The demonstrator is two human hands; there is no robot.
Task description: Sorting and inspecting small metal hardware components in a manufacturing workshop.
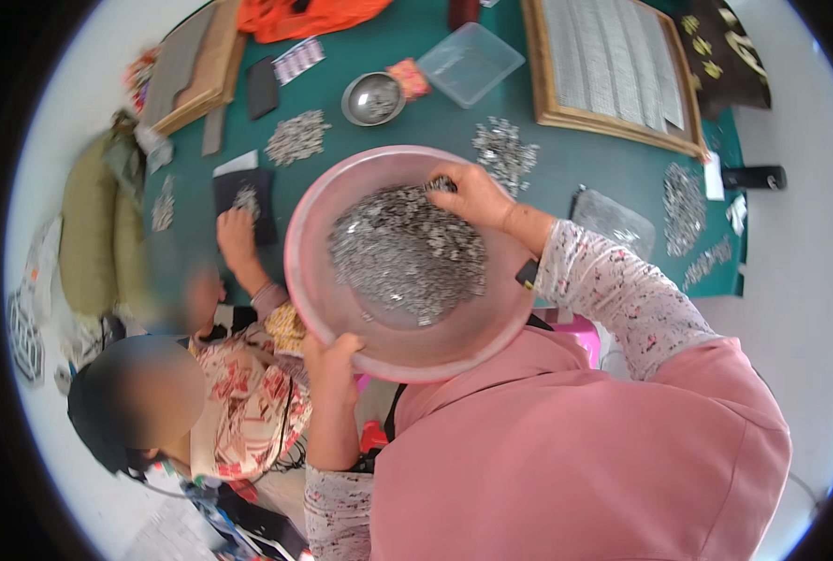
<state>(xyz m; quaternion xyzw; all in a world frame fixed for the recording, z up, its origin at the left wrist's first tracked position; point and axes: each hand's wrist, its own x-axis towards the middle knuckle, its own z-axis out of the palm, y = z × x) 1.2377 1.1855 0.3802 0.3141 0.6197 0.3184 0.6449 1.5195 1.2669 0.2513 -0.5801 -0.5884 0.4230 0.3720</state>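
A large pink basin (379, 341) is held in front of me at the table's near edge, with a heap of small silvery metal pieces (407, 248) in it. My left hand (332, 365) grips the basin's near left rim, thumb over the edge. Inside the far right part of the basin, my right hand (477, 194) has its fingers closed around some of the metal pieces, just above the heap. Its fingertips are partly hidden by the pieces and blur.
On the green table (416, 131) are loose metal piles (505, 154), a steel bowl (372, 99), a transparent plastic box (470, 65) and a wood-framed tray (613, 65). At left, a co-worker's hand (237, 229) touches pieces on a dark pad (262, 201).
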